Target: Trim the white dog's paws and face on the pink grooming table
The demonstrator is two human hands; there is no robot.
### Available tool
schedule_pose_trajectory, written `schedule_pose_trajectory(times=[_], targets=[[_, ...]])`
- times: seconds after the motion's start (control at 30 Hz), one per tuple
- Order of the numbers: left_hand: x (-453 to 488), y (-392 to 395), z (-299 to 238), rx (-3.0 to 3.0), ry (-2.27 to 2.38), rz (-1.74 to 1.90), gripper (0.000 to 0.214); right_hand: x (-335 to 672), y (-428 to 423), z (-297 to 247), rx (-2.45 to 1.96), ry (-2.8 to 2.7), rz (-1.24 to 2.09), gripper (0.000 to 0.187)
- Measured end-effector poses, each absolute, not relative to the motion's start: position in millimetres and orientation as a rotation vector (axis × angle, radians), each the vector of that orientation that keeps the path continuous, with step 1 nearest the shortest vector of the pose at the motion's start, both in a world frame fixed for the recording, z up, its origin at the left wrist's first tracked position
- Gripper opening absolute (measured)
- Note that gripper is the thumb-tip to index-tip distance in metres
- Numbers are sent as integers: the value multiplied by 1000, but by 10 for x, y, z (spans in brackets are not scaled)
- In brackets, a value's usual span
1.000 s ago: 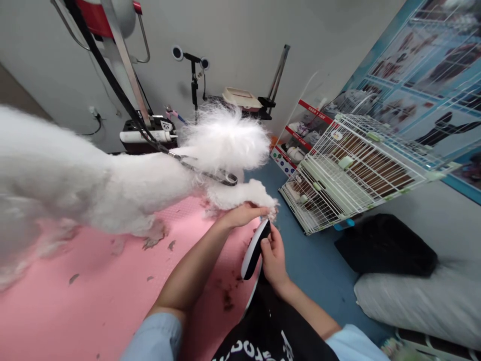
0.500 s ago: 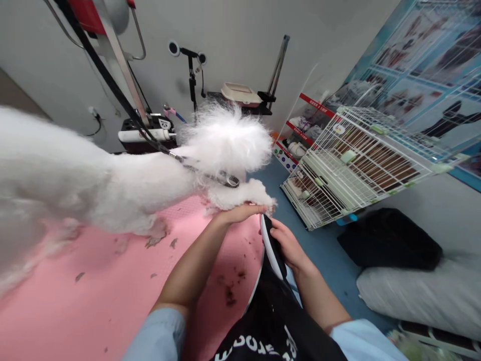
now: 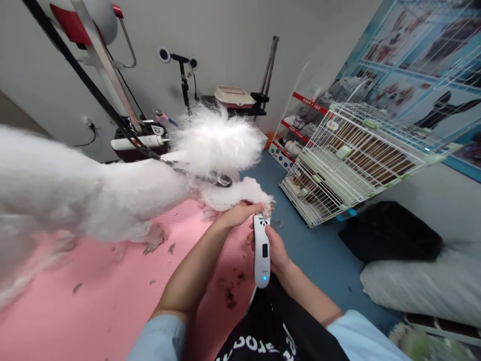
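Observation:
A white fluffy dog (image 3: 143,190) stands on a pink table (image 3: 124,291), one hind leg stretched toward me. My left hand (image 3: 240,213) is closed around the paw (image 3: 267,204) at the end of that leg, thumb on top. In my right hand (image 3: 276,245) is a white hair clipper (image 3: 262,255) with a small dark display and a lit blue light. Its head points at the underside of the paw; whether the blade touches the fur I cannot tell. A dark strap (image 3: 150,150) loops around the dog near its tail (image 3: 221,140).
Clumps of cut hair (image 3: 230,296) lie on the table, whose edge runs beside my apron (image 3: 270,321). A white wire cage (image 3: 353,155) and a black bag (image 3: 391,233) stand on the blue floor at the right. A dryer on a stand (image 3: 108,55) rises at the back left.
The clipper has turned in my right hand, so its front with the display and blue light now faces up. A small tuft of hair shows below the paw. My left hand stays on the paw.

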State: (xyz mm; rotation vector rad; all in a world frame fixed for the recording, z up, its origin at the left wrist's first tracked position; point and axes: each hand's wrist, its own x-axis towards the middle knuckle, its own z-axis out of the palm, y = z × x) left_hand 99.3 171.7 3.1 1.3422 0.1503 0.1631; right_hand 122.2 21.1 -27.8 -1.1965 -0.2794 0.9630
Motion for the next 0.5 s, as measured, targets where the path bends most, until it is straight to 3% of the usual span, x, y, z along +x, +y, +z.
schedule_pose_trajectory(times=[0.33,0.5], targets=[[925,1674,175,1211,161,124,30,1110,336,-274,-978,-242,980,48],[946,1672,124,1203,198,172,30,1066,393,-409,-979,-236,793,52]])
